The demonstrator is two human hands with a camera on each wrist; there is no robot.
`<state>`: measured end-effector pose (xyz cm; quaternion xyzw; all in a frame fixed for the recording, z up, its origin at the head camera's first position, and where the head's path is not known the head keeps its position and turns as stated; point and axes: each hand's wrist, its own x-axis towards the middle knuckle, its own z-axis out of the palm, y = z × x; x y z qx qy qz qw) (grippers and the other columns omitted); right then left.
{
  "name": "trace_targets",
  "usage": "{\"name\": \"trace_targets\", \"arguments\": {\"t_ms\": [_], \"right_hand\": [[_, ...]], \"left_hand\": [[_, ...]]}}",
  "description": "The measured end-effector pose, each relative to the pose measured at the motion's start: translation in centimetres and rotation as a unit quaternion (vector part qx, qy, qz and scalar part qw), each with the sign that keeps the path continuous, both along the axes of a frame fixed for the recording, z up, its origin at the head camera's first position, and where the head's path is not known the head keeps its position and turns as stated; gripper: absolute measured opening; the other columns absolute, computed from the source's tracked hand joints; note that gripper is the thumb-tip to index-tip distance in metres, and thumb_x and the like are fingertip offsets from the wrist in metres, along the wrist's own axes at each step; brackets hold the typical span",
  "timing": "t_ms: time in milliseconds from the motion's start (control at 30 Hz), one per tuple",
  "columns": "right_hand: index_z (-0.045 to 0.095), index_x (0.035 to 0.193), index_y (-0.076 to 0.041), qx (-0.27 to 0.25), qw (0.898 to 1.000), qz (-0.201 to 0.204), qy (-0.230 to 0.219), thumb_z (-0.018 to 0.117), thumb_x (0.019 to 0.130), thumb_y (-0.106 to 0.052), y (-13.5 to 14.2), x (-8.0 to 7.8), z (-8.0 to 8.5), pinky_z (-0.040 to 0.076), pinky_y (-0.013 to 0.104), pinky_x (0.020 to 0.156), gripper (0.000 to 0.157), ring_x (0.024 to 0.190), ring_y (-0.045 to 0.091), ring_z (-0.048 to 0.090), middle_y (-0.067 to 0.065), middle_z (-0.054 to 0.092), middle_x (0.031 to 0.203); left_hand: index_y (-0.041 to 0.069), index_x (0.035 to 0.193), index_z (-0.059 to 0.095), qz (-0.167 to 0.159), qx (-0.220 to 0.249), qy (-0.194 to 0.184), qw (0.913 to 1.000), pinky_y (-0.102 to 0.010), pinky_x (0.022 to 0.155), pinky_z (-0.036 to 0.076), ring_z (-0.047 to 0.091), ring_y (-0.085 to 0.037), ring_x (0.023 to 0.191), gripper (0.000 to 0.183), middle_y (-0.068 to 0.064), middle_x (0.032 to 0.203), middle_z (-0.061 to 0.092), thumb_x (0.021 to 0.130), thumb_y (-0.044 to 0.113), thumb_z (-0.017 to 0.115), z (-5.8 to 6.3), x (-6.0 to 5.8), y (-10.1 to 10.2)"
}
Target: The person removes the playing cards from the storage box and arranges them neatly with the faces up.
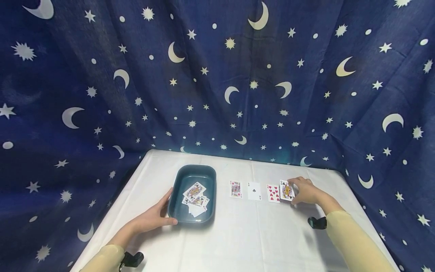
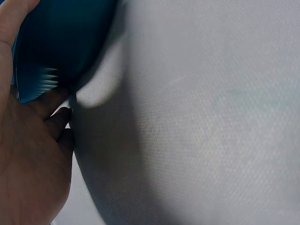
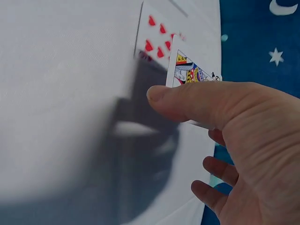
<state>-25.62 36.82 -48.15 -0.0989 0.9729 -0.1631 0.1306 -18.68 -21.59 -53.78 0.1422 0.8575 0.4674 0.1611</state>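
My right hand (image 1: 306,190) pinches a playing card (image 1: 286,190), a club face card, between thumb and fingers. In the right wrist view the card (image 3: 185,70) is tilted, its lower part hidden by the thumb. It partly overlaps a hearts card (image 1: 273,193) at the right end of a row. Leftward in that row lie an ace of clubs (image 1: 254,191) and a diamond face card (image 1: 236,189). My left hand (image 1: 153,217) holds the near left corner of a dark teal tray (image 1: 212,200). Inside the tray several playing cards (image 1: 195,196) are loosely piled face up.
A white cloth (image 1: 234,241) covers the table. Behind it and at both sides hangs a dark blue curtain (image 1: 210,94) with moons and stars. Dark wrist devices sit on the left sleeve (image 1: 105,257) and the right sleeve (image 1: 353,238).
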Motion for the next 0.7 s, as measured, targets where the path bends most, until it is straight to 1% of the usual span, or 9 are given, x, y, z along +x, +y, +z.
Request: {"name": "trace_targets", "arguments": {"t_ms": [167, 333, 533, 700], "right_hand": [[0.042, 0.137, -0.003, 0.013, 1.0, -0.001, -0.01, 0.084, 0.062, -0.024, 0.9, 0.3, -0.7, 0.03, 0.067, 0.093, 0.089, 0.115, 0.044, 0.034, 0.024, 0.039, 0.133], [0.043, 0.136, -0.003, 0.009, 1.0, -0.005, -0.013, 0.085, 0.062, -0.023, 1.6, 0.3, -1.4, 0.031, 0.067, 0.092, 0.088, 0.113, 0.043, 0.036, 0.023, 0.041, 0.13], [0.043, 0.136, -0.003, 0.014, 0.999, -0.018, -0.033, 0.084, 0.061, -0.019, 2.5, 0.1, -1.9, 0.032, 0.066, 0.09, 0.086, 0.112, 0.044, 0.037, 0.025, 0.039, 0.13], [0.043, 0.136, -0.004, 0.012, 0.999, -0.019, -0.046, 0.083, 0.061, -0.016, 2.7, -0.2, -2.0, 0.031, 0.068, 0.09, 0.086, 0.114, 0.047, 0.035, 0.029, 0.036, 0.131]], "left_hand": [[0.036, 0.149, -0.001, 0.003, -0.003, 0.005, 1.0, -0.054, 0.108, 0.015, 0.016, -0.032, 0.138, 0.111, -0.009, 0.154, 0.013, 0.072, 0.039, 0.079, 0.0, 0.1, 0.0], [0.035, 0.149, -0.001, 0.007, 0.001, 0.0, 1.0, -0.056, 0.108, 0.014, 0.015, -0.034, 0.138, 0.111, -0.013, 0.153, 0.013, 0.072, 0.038, 0.079, 0.0, 0.1, 0.1], [0.04, 0.148, -0.001, 0.011, -0.01, -0.004, 0.9999, -0.055, 0.108, 0.013, 0.016, -0.032, 0.138, 0.112, -0.01, 0.153, 0.014, 0.07, 0.042, 0.079, -0.2, 0.0, 0.1], [0.04, 0.148, -0.001, 0.014, -0.012, -0.001, 0.9998, -0.056, 0.108, 0.013, 0.016, -0.031, 0.138, 0.112, -0.01, 0.153, 0.016, 0.069, 0.042, 0.079, -0.3, -0.1, 0.0]]}}
